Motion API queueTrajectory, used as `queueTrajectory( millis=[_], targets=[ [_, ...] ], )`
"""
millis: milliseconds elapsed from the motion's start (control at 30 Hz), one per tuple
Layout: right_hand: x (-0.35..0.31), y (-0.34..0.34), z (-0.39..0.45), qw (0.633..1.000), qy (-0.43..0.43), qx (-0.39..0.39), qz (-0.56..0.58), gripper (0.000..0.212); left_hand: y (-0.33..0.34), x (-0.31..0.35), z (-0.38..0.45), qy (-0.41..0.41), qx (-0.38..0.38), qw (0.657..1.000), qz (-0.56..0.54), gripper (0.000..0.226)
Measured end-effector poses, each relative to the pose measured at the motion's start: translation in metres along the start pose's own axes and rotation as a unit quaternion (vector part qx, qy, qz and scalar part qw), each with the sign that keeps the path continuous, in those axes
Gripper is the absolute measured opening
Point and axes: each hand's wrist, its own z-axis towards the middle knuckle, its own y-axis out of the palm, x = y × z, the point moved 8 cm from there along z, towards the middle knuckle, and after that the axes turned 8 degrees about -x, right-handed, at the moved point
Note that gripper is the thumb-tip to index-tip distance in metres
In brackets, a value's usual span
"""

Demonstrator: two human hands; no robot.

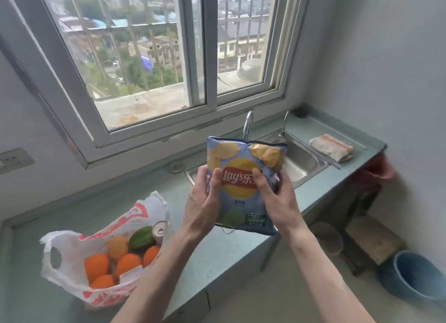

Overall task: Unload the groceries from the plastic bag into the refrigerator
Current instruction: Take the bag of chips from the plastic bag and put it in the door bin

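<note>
Our left hand (pixel 205 197) has its thumb curled over the front of the chip bag (pixel 243 185) and the other fingers wrapped round its left edge, so it's gripping it. Our right hand (pixel 272 194) does the same from the other side, thumb pressed on the red logo, fingers tucked behind the right edge. The chip bag is light blue and sits upright between both hands, held up in the air above the counter (pixel 79 216), in front of the near corner of the sink (pixel 296 163).

Down to the left, well apart from the hands, the plastic bag (pixel 72 269) lies open on the counter. Inside we can see oranges (pixel 96 264), a green fruit (pixel 141 238) and the top of a can (pixel 159 229).

On the far right side of the sink there's a folded cloth (pixel 331 147), and the tap (pixel 248 122) stands behind the chip bag. A blue basin (pixel 415 274) sits on the floor at the right. The window (pixel 154 57) fills the wall beyond.
</note>
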Motion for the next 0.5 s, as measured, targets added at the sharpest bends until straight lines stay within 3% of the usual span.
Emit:
queueTrajectory(
  millis=[267, 500],
  targets=[
    [-0.033, -0.129, -0.04, 0.996, -0.027, 0.087, -0.021, 0.043, 0.125, 0.042, 0.018, 0.032, -0.01, 0.999, 0.011, 0.039],
    [-0.049, -0.254, -0.084, 0.979, -0.055, 0.183, -0.065, 0.039, 0.256, 0.081, 0.02, 0.054, -0.07, 0.996, 0.006, 0.043]
  ],
)
